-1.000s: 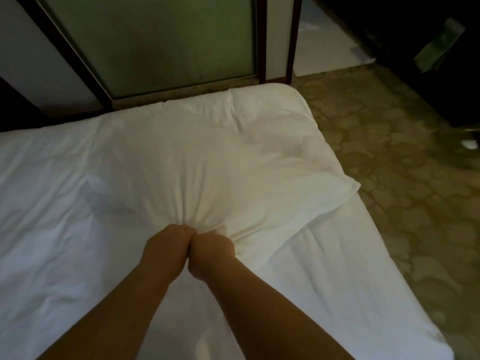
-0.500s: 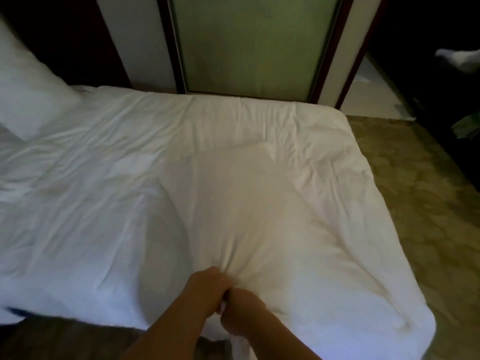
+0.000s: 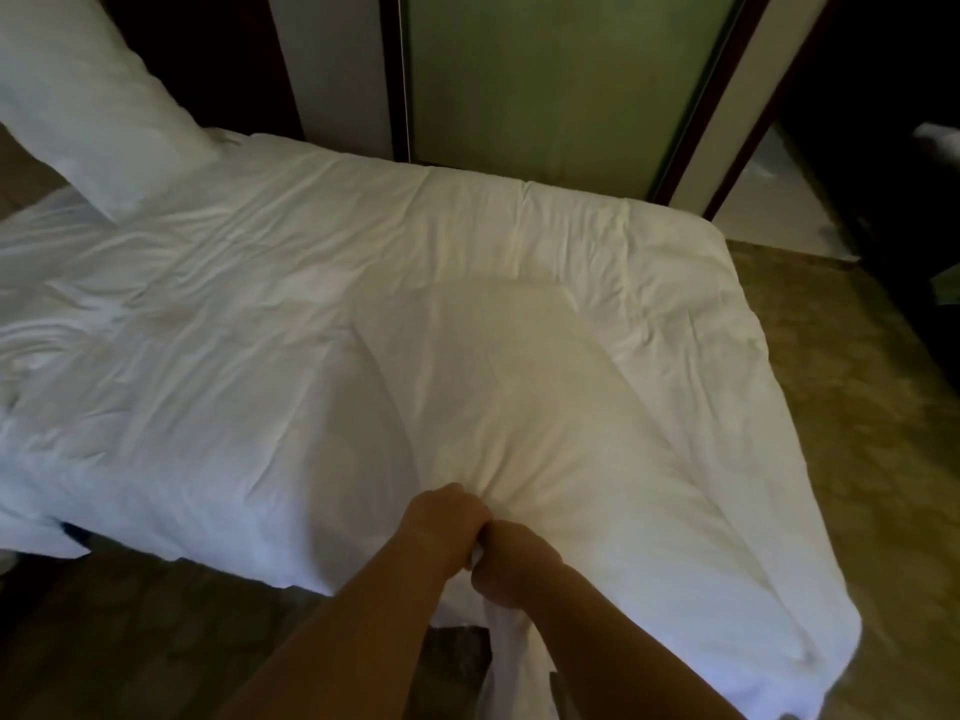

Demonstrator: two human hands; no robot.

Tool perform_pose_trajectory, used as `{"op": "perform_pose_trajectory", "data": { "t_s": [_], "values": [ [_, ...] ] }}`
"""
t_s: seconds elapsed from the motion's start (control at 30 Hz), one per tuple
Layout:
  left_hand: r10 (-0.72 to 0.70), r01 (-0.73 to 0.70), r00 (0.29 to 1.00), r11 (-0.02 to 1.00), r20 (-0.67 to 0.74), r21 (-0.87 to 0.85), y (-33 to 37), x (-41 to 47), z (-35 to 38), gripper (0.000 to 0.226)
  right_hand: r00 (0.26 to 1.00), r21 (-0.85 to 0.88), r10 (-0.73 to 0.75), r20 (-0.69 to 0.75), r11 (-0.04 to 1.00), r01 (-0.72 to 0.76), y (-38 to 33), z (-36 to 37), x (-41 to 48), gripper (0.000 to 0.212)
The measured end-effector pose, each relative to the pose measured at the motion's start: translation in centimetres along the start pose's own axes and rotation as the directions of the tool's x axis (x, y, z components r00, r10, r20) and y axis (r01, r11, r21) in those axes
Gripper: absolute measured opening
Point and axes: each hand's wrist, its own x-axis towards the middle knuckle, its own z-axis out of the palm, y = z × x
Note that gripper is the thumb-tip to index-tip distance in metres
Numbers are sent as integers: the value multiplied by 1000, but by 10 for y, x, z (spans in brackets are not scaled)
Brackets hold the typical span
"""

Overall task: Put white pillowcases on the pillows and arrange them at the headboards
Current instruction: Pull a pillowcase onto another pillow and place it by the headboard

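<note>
A white pillow in its pillowcase (image 3: pixel 498 387) lies lengthwise on the white bed (image 3: pixel 218 324), its far end toward the green panel. My left hand (image 3: pixel 447 522) and my right hand (image 3: pixel 511 566) sit side by side at its near end, both gripping the bunched open end of the pillowcase. Loose white fabric (image 3: pixel 511 667) hangs down below my right wrist. A second white pillow (image 3: pixel 98 116) leans at the far left of the bed.
A frosted green glass panel (image 3: pixel 561 80) in a dark frame stands behind the bed. Patterned carpet (image 3: pixel 862 459) runs along the right side and in front of the bed. Dark furniture (image 3: pixel 893 148) fills the far right.
The pillow has been drawn toward me and turned lengthwise. My hands stay clenched together on its near end. The view swung left, bringing the second pillow into sight.
</note>
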Motion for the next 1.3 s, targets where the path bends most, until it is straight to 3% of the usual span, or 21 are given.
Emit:
{"op": "perform_pose_trajectory", "data": {
  "t_s": [0.17,0.27,0.37,0.5,0.63,0.83,1.03,1.3],
  "values": [
    [21,-21,986,1000,164,-6,3,20,-18,24,992,77,-115,60,991,110,13,-15,6,40],
    [45,-16,962,994,269,-111,-1,38,-30,38,954,82,-266,134,963,257,23,-41,18,44],
    [86,-44,979,975,187,-219,-14,62,-54,47,947,32,-318,36,948,317,32,-85,41,40],
    [-104,75,994,884,-37,-462,-26,103,-106,34,957,-15,-281,-67,960,281,45,-167,69,37],
    [-203,121,971,872,-125,-475,-34,136,-158,26,946,-80,-301,-119,953,293,53,-237,98,32],
    [-197,150,979,874,-53,-463,-54,173,-199,27,939,-146,-290,-185,953,265,47,-292,157,38],
    [-239,217,971,914,-25,-342,-98,232,-204,31,931,-61,-225,-286,974,217,50,-309,205,21],
    [-421,349,903,833,-85,-430,-173,354,-187,41,938,-25,-140,-317,990,140,46,-313,301,32]
  ]
}}
